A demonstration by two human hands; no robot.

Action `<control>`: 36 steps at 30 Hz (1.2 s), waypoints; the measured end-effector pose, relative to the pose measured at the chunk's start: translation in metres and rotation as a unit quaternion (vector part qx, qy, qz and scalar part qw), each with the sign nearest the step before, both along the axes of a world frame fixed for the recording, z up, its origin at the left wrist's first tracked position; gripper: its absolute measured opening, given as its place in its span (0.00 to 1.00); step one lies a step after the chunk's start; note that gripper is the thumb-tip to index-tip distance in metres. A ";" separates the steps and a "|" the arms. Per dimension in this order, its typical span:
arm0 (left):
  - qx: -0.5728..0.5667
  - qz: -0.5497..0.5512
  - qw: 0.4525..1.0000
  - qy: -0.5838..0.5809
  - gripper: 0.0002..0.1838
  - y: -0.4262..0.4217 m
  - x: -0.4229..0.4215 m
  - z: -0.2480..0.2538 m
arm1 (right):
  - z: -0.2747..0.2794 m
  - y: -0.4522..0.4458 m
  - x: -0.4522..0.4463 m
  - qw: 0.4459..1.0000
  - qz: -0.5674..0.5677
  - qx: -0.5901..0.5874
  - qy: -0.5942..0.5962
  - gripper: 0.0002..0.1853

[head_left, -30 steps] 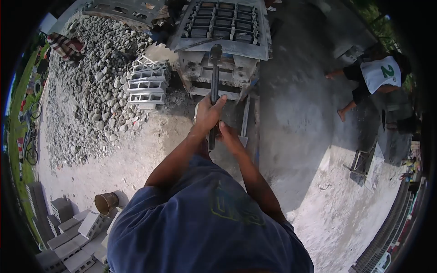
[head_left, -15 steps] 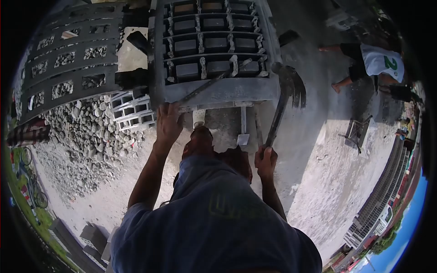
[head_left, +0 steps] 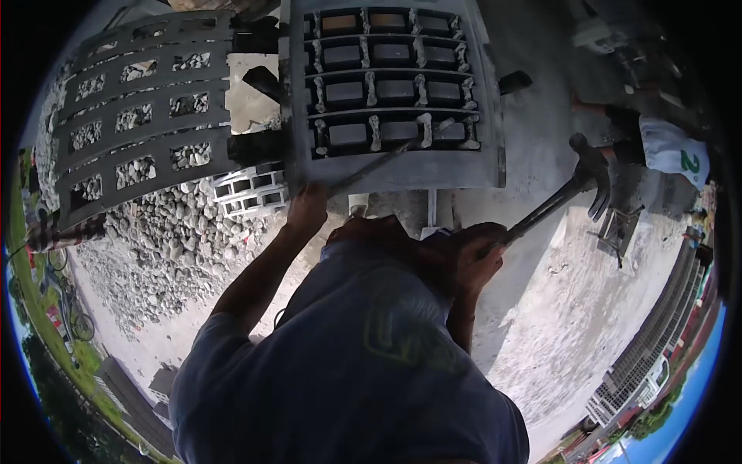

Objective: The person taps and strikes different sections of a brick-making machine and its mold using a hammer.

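Note:
My right hand [head_left: 481, 261] is closed round the handle of a claw hammer [head_left: 591, 172], whose head points out to the right. My left hand [head_left: 308, 206] is closed at the near edge of a metal block mould [head_left: 402, 176], on the lower end of a long thin metal bar [head_left: 372, 166]. The bar slants up to the right across the mould, its far tip by the lowest row of openings. Dark dividers with rough, crusted bridges split the mould into several rectangular cells.
A slotted metal grate [head_left: 139, 91] lies over gravel [head_left: 182, 236] at left, with a pale plastic crate [head_left: 251, 191] beside the mould. Another person [head_left: 672, 147] in a white shirt is at right, above a small metal stand [head_left: 619, 230]. Block stacks [head_left: 649, 332] line the far right.
My right hand has raised the hammer, its head swinging out to the right, away from the mould. The view has shifted, so the mould appears further right. My left hand stays at the mould's edge.

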State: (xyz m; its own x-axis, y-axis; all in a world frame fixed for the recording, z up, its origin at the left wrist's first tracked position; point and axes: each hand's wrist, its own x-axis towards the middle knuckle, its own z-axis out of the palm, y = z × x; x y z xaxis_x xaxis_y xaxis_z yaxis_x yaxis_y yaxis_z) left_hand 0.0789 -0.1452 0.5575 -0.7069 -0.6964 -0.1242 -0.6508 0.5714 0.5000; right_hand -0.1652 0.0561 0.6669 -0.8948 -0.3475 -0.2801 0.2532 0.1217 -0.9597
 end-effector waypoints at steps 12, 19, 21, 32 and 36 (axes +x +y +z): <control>0.125 0.057 0.987 -0.085 0.02 0.086 0.086 -0.008 | 0.024 -0.068 -0.023 0.979 0.162 -0.121 -0.022 0.32; 0.481 0.245 0.835 -0.103 0.11 0.190 0.240 0.017 | 0.033 -0.109 -0.008 0.935 0.313 -0.150 -0.070 0.32; 0.487 0.264 0.829 -0.082 0.11 0.211 0.254 0.007 | 0.032 -0.116 -0.005 0.923 0.346 -0.150 -0.081 0.32; 0.463 0.352 0.804 -0.120 0.12 0.060 0.121 -0.117 | 0.021 -0.101 0.028 0.900 0.428 0.035 -0.067 0.22; 0.450 0.267 0.843 -0.126 0.11 0.011 0.092 -0.125 | 0.016 -0.102 0.027 0.895 0.436 0.071 -0.069 0.21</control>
